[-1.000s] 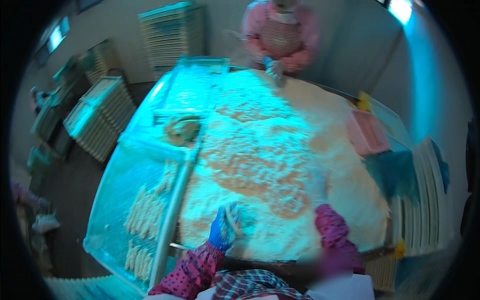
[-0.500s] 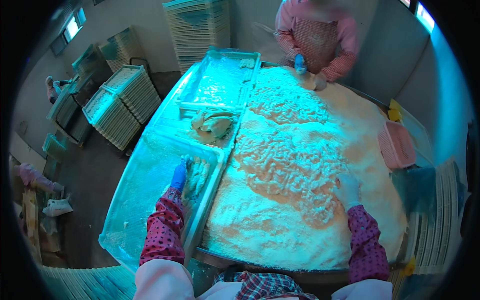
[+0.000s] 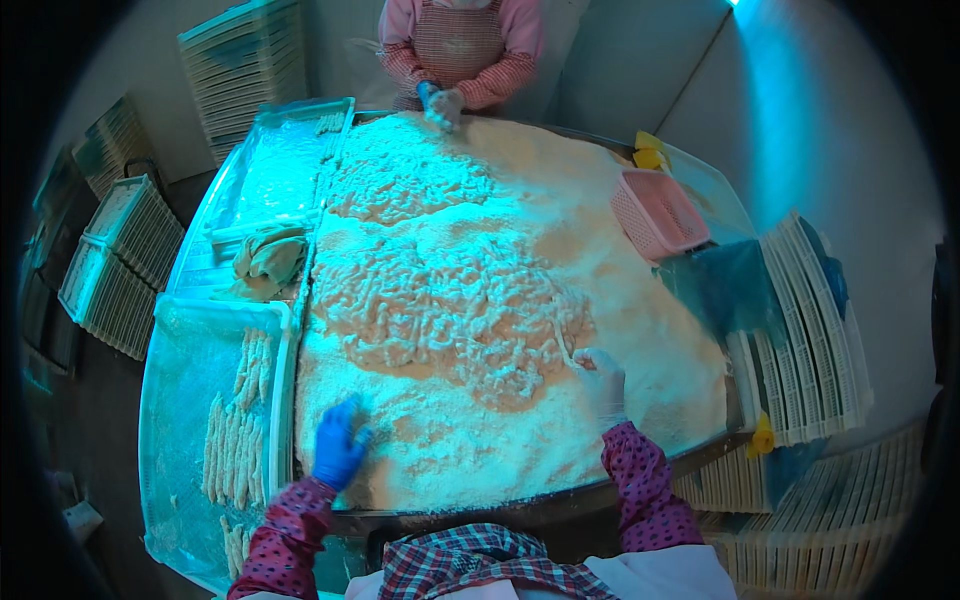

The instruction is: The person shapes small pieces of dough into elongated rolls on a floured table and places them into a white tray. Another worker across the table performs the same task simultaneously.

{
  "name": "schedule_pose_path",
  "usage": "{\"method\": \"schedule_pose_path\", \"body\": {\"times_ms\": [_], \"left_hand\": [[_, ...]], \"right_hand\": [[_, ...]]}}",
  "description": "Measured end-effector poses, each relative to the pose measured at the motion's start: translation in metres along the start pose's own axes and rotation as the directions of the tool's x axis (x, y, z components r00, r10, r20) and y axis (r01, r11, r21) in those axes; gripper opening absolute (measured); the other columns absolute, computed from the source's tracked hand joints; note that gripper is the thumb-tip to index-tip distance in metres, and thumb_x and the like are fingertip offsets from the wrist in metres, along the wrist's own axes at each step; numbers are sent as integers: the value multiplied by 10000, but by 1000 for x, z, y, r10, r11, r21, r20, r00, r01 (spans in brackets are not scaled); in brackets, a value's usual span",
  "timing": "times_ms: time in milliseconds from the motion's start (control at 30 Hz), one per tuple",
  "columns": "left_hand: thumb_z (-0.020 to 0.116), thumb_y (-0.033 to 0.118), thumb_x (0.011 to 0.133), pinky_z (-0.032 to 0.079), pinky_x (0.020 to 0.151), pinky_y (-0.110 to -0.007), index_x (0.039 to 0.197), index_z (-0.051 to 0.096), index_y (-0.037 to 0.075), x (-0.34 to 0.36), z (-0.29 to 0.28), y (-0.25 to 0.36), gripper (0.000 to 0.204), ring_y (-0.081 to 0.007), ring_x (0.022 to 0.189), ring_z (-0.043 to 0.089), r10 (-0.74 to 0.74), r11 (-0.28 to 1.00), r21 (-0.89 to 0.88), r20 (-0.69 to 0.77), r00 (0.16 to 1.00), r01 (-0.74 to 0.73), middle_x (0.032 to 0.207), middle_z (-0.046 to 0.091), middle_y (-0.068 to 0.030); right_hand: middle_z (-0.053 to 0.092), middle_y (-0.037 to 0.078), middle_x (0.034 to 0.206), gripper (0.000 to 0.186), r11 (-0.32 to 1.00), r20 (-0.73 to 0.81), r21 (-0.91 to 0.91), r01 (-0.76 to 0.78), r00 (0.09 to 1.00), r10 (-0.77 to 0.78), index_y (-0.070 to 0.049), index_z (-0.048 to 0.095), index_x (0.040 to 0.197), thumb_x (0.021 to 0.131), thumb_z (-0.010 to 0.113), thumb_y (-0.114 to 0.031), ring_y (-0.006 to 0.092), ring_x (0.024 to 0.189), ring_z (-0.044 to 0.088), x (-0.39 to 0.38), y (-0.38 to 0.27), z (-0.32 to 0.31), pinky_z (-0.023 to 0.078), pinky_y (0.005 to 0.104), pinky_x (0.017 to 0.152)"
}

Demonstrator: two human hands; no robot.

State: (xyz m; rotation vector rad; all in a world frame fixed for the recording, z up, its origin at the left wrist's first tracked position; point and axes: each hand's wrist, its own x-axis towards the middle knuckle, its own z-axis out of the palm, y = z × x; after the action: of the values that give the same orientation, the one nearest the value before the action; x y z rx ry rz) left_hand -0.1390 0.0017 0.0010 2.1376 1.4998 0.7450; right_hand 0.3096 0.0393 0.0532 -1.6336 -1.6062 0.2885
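Note:
My left hand, in a blue glove, hovers over or rests on loose pale crumbs at the table's near left, fingers apart and nothing in them. A white glove covers my right hand, which is at the right edge of a heap of crumb-coated strips. Its fingers are pinched on the end of one thin coated strip that trails back to the heap. To the left, a shallow tray lined with film holds rows of coated strips along its right side.
A second lined tray lies farther off, with a crumpled cloth between the two. A pink basket stands at the right, near stacked white trays. Across the table a co-worker has both gloved hands together over the crumbs.
My left hand has left the tray and come right, over the crumbs. My right hand is now pinching a strip at the heap. The view has swung right.

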Motion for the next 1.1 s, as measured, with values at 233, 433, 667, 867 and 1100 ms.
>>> {"method": "schedule_pose_path", "body": {"times_ms": [233,433,667,867,1100], "left_hand": [[717,241,690,414,911,-436,1280,466,125,9,67,81,651,-350,1098,479,181,975,103,145,973,-197,1260,478,-151],[747,127,626,447,876,-427,1173,544,117,6,62,73,584,-352,1045,513,55,992,116,-67,996,-47,1199,535,-138],[687,34,657,434,892,-408,1211,530,126,3,69,63,584,-339,1047,505,-35,993,115,-47,998,40,1190,542,-128],[667,200,758,447,858,-420,1209,525,96,19,88,109,484,-354,1004,529,26,999,-32,-54,998,-28,1148,558,-146],[643,299,772,479,765,-406,1217,501,117,24,145,137,502,-330,899,574,354,916,188,34,934,-354,1105,570,-141]], "right_hand": [[589,135,832,257,943,96,-275,-190,970,223,-50,566,866,687,704,-172,334,794,570,-10,22,17,458,403,704],[584,120,753,206,952,-113,-295,78,987,-116,-72,560,853,706,672,-162,314,735,586,-19,40,6,467,394,658],[578,95,914,162,933,444,171,-317,870,215,-105,583,858,765,679,-196,239,861,574,-37,-12,10,467,323,744],[580,82,898,108,992,151,-106,65,987,-49,-102,584,806,739,659,-141,265,845,578,-15,3,13,469,390,707],[571,88,729,109,755,435,-418,506,841,-322,-81,576,809,728,636,-123,272,727,586,46,18,26,462,394,647]]}}
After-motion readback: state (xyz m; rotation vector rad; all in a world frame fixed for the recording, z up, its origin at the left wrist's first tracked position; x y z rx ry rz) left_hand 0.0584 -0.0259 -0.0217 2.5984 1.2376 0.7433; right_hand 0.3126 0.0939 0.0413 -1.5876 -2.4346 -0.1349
